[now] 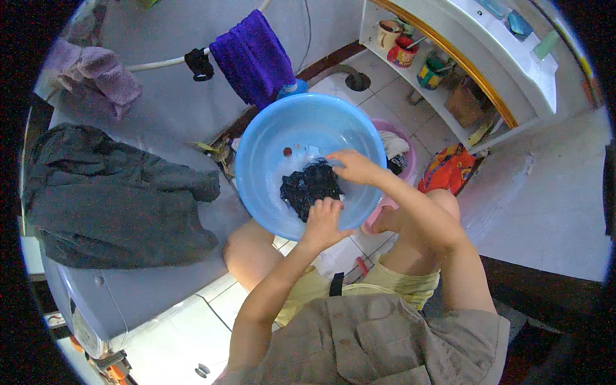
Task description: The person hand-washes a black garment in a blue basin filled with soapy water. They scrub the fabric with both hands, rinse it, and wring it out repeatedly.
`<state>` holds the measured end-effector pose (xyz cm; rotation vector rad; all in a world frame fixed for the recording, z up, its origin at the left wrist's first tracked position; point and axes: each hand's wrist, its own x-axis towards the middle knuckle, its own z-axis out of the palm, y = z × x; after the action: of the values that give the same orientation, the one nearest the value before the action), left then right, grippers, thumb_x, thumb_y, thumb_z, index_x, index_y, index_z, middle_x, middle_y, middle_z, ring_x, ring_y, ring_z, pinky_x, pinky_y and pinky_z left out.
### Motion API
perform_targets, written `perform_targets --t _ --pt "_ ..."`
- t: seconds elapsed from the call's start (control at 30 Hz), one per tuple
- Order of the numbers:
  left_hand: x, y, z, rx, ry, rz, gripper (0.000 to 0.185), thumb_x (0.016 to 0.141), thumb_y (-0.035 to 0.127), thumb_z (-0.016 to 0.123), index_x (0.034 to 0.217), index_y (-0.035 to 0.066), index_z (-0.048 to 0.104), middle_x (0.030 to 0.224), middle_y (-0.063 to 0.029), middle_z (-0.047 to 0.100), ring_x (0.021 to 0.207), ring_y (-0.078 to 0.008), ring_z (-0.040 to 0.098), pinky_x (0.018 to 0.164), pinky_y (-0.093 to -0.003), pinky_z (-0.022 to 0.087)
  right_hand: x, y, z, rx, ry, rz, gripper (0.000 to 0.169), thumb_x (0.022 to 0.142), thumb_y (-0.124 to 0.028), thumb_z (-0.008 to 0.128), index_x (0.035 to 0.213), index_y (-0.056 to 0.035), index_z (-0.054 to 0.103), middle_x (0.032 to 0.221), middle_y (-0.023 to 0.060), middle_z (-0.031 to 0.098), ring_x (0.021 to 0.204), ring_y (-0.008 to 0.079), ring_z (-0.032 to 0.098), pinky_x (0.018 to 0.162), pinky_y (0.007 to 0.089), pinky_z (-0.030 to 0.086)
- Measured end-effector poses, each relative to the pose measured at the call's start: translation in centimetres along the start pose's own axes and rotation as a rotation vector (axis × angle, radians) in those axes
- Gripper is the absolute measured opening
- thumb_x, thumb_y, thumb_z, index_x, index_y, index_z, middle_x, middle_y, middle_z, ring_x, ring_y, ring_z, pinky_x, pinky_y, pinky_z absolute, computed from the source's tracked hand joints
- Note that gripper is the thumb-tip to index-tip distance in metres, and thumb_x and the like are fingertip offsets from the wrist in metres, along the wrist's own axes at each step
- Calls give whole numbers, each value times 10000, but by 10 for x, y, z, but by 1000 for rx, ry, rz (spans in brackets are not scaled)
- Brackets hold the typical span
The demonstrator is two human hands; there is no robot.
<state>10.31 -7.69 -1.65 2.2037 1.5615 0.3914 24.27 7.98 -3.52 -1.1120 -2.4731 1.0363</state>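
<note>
A wet, crumpled black cloth (308, 185) lies at the bottom of a round light-blue plastic basin (269, 125), amid shallow, slightly foamy water. My left hand (325, 224) comes over the basin's near side; its fingertips rest on the cloth's near edge and its thumb is spread away. At the cloth's far right, my right hand (355, 166) hovers with fingers extended; whether they touch the fabric is hard to tell. A small dark reddish spot (287, 151) shows on the basin floor beyond the cloth.
A pink basin (409, 154) holding clothes stands right of the blue one, near a red bag (447, 168). Left, a dark garment (125, 202) drapes over a grey appliance (91, 298). A purple towel (255, 55) hangs on a white pipe (159, 65). Mugs (402, 51) fill a shelf.
</note>
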Motion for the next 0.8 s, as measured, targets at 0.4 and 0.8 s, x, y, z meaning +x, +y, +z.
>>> perform_targets --t 0.4,0.8 --pt "-12 16 28 164 -144 226 142 692 90 592 805 34 529 749 -98 567 723 -279 602 569 -387 531 -14 -1 -26 -260 128 23 362 816 -267 578 1090 -29 584 1015 230 592 975 387 560 844 477 461" --pt "3 -1 -16 -485 55 -314 292 799 266 653 917 13 567 777 -128 600 717 -269 602 639 -384 490 12 26 62 207 -2 104 685 750 -487 636 1132 74 541 1078 287 587 1033 409 562 895 427 444"
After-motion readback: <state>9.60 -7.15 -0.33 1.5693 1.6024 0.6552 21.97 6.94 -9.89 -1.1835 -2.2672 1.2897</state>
